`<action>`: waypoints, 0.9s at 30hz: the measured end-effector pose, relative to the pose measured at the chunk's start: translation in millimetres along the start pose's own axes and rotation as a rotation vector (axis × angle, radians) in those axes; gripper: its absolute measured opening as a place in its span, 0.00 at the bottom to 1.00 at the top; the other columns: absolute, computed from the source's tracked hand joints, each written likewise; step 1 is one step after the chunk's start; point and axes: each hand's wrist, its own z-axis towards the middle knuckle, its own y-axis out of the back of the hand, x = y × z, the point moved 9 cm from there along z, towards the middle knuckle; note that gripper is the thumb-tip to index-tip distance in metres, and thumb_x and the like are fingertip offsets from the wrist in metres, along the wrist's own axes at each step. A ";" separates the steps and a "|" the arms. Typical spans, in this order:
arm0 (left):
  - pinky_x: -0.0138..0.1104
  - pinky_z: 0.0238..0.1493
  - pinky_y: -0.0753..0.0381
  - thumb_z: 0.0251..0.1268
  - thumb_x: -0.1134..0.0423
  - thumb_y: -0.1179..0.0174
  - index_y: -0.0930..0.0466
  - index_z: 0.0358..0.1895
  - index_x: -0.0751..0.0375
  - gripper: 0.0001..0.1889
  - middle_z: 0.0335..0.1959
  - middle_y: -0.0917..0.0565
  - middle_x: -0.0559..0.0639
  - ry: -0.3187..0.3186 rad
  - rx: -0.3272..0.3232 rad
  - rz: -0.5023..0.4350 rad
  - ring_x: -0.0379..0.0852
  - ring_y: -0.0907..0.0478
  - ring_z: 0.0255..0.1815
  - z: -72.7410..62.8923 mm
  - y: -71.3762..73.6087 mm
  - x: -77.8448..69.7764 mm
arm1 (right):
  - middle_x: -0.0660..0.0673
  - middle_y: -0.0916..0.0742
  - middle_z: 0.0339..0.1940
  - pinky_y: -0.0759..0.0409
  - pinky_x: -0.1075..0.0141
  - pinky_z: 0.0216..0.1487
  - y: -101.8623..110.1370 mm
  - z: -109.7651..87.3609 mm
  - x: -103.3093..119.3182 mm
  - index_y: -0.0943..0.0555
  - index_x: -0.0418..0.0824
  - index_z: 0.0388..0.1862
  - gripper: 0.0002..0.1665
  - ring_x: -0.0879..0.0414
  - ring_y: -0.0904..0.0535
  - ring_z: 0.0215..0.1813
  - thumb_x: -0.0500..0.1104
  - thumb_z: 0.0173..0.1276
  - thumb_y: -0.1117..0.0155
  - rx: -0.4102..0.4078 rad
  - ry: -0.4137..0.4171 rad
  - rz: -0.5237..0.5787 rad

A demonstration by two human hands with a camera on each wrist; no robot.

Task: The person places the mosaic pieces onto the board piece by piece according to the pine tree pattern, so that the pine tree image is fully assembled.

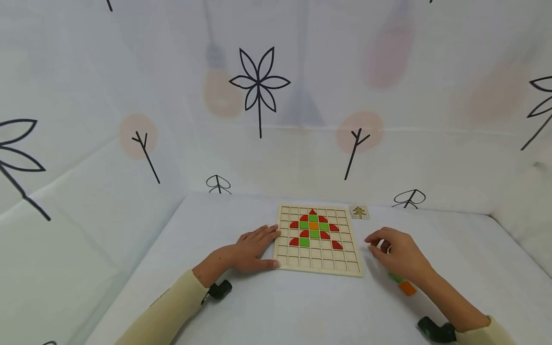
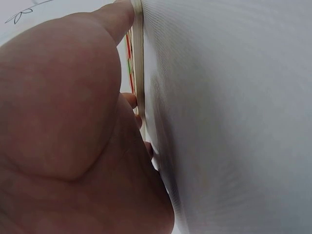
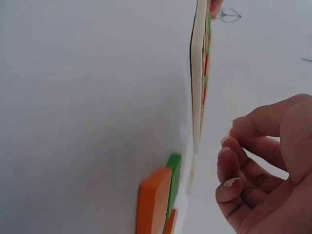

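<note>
A pale wooden grid board [image 1: 293, 263] lies flat on the white table, with red, green and orange pieces set in some cells as a tree-like figure. My left hand [image 1: 252, 251] rests at its left side, fingers extended; fingertips touch the left edge and the thumb the near-left corner. Right of the board my right hand [image 1: 398, 251] hovers above the table, its fingers loosely curled and thumb close to the index fingertip. No piece shows between them. Below it lie an orange square tile [image 1: 407, 288] and a green tile [image 3: 174, 180], partly hidden in the head view.
A small pattern card [image 1: 359, 212] with a tree picture lies beyond the board's far right corner. Another orange piece [image 3: 170, 222] shows beside the tiles in the right wrist view. White patterned sheeting [image 1: 302, 158] stands behind the table.
</note>
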 end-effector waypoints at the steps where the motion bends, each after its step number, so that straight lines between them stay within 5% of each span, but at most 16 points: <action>1: 0.58 0.83 0.49 0.76 0.31 0.46 0.55 0.88 0.46 0.48 0.90 0.56 0.43 -0.002 -0.002 0.000 0.51 0.62 0.90 0.0 -0.1 -0.1 | 0.51 0.14 0.39 0.25 0.69 0.30 2.1 -1.8 -4.0 0.10 0.41 0.46 0.09 0.57 0.24 0.35 0.33 0.69 0.27 -0.004 -0.003 -0.004; 15: 0.58 0.83 0.49 0.76 0.31 0.46 0.54 0.88 0.46 0.47 0.90 0.55 0.43 -0.008 -0.011 -0.003 0.51 0.62 0.90 0.0 0.0 -0.4 | 0.53 0.15 0.37 0.27 0.70 0.27 33.6 -21.3 -50.0 0.10 0.43 0.43 0.16 0.67 0.27 0.32 0.26 0.60 0.26 -0.092 0.109 -0.061; 27: 0.59 0.83 0.49 0.77 0.33 0.45 0.54 0.88 0.48 0.47 0.90 0.55 0.45 -0.019 -0.012 -0.004 0.53 0.62 0.90 -0.7 -0.9 -1.4 | 0.55 0.16 0.42 0.25 0.70 0.33 16.8 -20.4 -76.8 0.11 0.47 0.42 0.14 0.66 0.28 0.36 0.33 0.60 0.19 0.143 0.081 -0.065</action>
